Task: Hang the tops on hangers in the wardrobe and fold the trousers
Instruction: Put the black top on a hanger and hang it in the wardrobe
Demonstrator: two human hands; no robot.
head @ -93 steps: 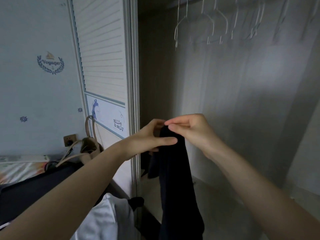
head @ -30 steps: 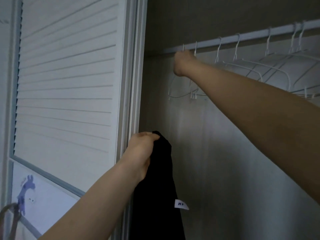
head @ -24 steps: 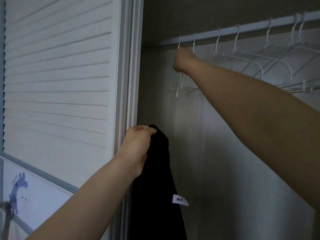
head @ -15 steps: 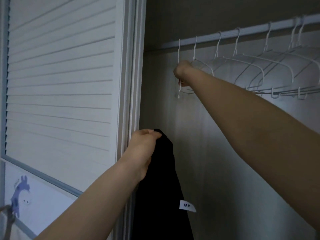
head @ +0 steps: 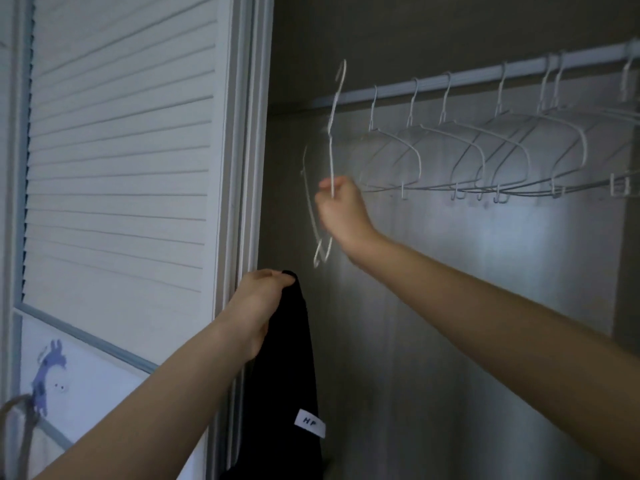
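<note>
A black garment (head: 284, 375) with a small white tag hangs straight down from my left hand (head: 258, 306), which grips its top edge beside the wardrobe door frame. My right hand (head: 341, 211) grips a white wire hanger (head: 330, 140) by its neck. That hanger is off the rail (head: 485, 76), with its hook sticking up in front of the rail's left end and its body hanging blurred below my fingers. Several more white wire hangers (head: 467, 147) hang on the rail to the right.
The white louvred sliding door (head: 121, 150) stands at the left, its frame right next to my left hand. A bag strap (head: 20, 420) shows at the lower left. The wardrobe's grey back wall (head: 467, 289) lies behind both arms.
My right hand has pulled the leftmost hanger off the rail and drawn it down and towards me. My left hand holds the black garment in the same place.
</note>
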